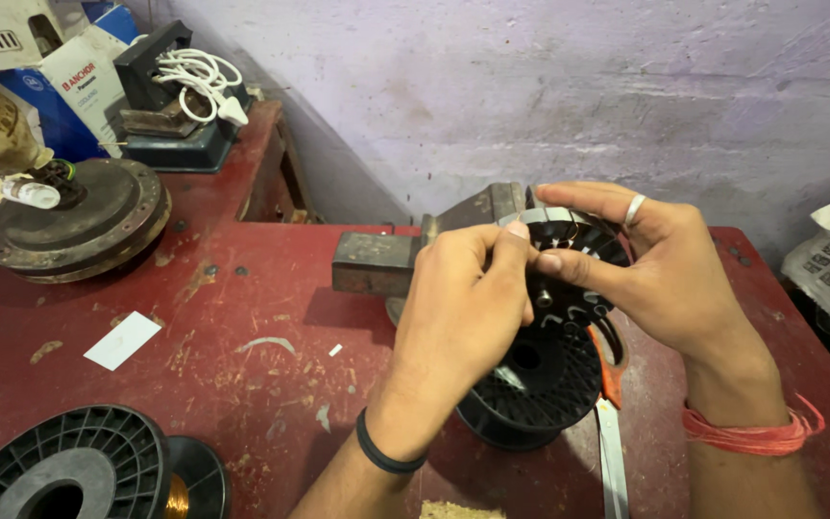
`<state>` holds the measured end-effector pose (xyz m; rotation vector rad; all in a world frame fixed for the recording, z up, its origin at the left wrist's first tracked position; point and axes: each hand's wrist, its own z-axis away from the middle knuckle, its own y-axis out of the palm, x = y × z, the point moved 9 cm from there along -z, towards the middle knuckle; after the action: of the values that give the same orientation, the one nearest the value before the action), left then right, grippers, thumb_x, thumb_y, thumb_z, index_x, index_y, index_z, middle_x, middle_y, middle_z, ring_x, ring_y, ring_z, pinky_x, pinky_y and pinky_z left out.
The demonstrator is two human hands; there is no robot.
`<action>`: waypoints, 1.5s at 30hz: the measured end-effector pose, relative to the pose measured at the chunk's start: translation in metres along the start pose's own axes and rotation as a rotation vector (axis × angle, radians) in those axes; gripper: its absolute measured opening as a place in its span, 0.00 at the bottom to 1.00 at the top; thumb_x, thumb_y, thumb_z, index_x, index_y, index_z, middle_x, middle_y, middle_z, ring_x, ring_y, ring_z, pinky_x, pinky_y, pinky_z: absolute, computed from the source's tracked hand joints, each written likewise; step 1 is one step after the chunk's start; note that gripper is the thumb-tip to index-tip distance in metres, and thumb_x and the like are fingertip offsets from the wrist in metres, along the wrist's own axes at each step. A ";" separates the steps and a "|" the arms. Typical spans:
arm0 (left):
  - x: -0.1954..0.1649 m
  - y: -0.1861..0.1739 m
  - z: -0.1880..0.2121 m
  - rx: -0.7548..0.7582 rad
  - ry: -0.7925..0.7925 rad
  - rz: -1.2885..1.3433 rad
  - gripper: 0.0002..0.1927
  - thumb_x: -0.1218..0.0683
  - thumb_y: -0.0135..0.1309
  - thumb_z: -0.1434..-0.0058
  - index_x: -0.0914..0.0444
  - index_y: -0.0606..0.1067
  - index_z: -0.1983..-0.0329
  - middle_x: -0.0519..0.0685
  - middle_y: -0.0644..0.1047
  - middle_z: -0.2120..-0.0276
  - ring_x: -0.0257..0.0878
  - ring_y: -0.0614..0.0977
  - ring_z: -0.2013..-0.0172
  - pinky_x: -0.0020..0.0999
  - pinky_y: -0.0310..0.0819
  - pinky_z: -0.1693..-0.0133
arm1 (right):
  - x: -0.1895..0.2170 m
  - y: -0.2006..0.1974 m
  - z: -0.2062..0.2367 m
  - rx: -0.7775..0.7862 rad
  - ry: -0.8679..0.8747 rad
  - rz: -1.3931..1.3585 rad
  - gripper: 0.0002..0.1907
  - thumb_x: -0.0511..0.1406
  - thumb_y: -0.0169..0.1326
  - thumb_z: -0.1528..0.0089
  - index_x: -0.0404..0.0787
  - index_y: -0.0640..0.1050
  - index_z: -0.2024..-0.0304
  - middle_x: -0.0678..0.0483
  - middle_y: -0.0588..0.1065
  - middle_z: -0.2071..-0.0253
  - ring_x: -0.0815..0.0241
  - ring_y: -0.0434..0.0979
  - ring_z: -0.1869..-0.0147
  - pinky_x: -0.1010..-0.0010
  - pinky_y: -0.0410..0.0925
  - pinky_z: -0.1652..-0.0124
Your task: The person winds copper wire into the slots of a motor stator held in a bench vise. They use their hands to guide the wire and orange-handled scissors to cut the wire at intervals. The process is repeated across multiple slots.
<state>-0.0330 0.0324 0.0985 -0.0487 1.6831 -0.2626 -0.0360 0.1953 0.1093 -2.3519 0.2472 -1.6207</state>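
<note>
Head view showed both hands raised above a red tabletop (242,317), working on one part. Left hand (458,308) had its grip closed, thumb and forefinger pinched on the rim of a round slotted metal core (578,250). Right hand (660,269) had its grip closed on the same core from the opposite side, fingers curled over the top edge and thumb pressed against the face. A ring sat on one right finger, a red thread band on the right wrist, and a black band on the left wrist.

Directly beneath the core, a black plastic spool (545,380) stood on the tabletop, partly hidden by the left hand. An orange-handled tool (610,375) lay just beside the spool on its right. Behind the hands, a steel vise (386,259) rested near the wall.

Farther left, a small white card (122,340) lay flat. At the near left corner were a second black spool (69,466) and, touching it, a spool of copper wire (189,481). A round motor housing (79,226) sat at the far left, with a dark device carrying a coiled white cable (199,77) behind it.
</note>
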 end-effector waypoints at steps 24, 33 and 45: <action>-0.027 -0.016 0.015 -0.161 0.173 0.110 0.14 0.52 0.50 0.33 0.66 0.81 0.64 0.48 0.75 0.86 0.33 0.75 0.83 0.35 0.68 0.78 | 0.010 0.007 -0.003 0.044 0.067 -0.224 0.25 0.25 0.58 0.42 0.31 0.76 0.41 0.46 0.80 0.47 0.62 0.81 0.48 0.70 0.75 0.49; -0.037 -0.029 0.020 -0.120 0.277 -0.061 0.10 0.56 0.61 0.45 0.61 0.83 0.60 0.52 0.76 0.84 0.39 0.76 0.85 0.35 0.71 0.77 | 0.028 0.016 -0.004 0.085 0.010 -0.328 0.21 0.26 0.51 0.37 0.25 0.76 0.42 0.39 0.79 0.45 0.54 0.80 0.42 0.64 0.72 0.41; -0.045 -0.038 0.018 -0.110 0.447 -0.217 0.06 0.56 0.58 0.40 0.62 0.81 0.64 0.56 0.79 0.77 0.51 0.83 0.74 0.42 0.75 0.70 | 0.040 0.017 -0.004 0.066 0.018 -0.365 0.23 0.30 0.42 0.34 0.20 0.73 0.41 0.35 0.77 0.44 0.50 0.79 0.41 0.62 0.70 0.39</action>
<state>-0.0139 0.0010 0.1479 -0.2728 2.1401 -0.3618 -0.0257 0.1672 0.1406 -2.4370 -0.2438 -1.7730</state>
